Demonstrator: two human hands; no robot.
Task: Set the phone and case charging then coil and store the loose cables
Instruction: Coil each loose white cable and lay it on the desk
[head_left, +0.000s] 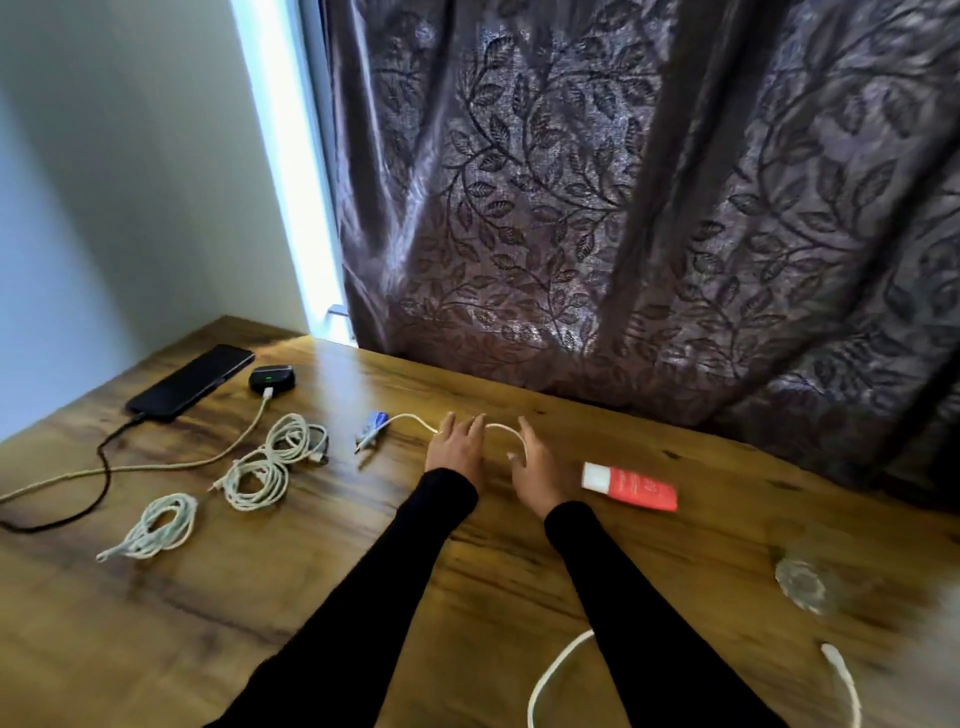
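A dark curtain (649, 208) with a leaf pattern hung behind the wooden bench (311, 597) and covered most of the window, so only a bright strip of light showed at its left edge. At the far left corner of the bench lay the phone (192, 382) with a dark cable (101, 467) in its near end, and just beside it the case (271, 378) showed a small green light and had a pale cable (156, 465) plugged in; I judge both were placed there to charge out of the way. Three coiled cables (260, 467) lay near them, probably already finished and waiting for storage. In the middle, a loose white cable (410, 418) ran from a blue-marked plug toward both hands. The left hand (457, 447) rested flat on it with fingers spread, perhaps to hold it steady. The right hand (535, 467) was open, its fingers relaxed beside the cable's bend; whether it touched the cable I cannot tell. A red and white tube (631, 486) lay to the right. Another white cable (550, 675) was cut off at the lower edge, and a blurred clear object (802, 584) was hard to identify.
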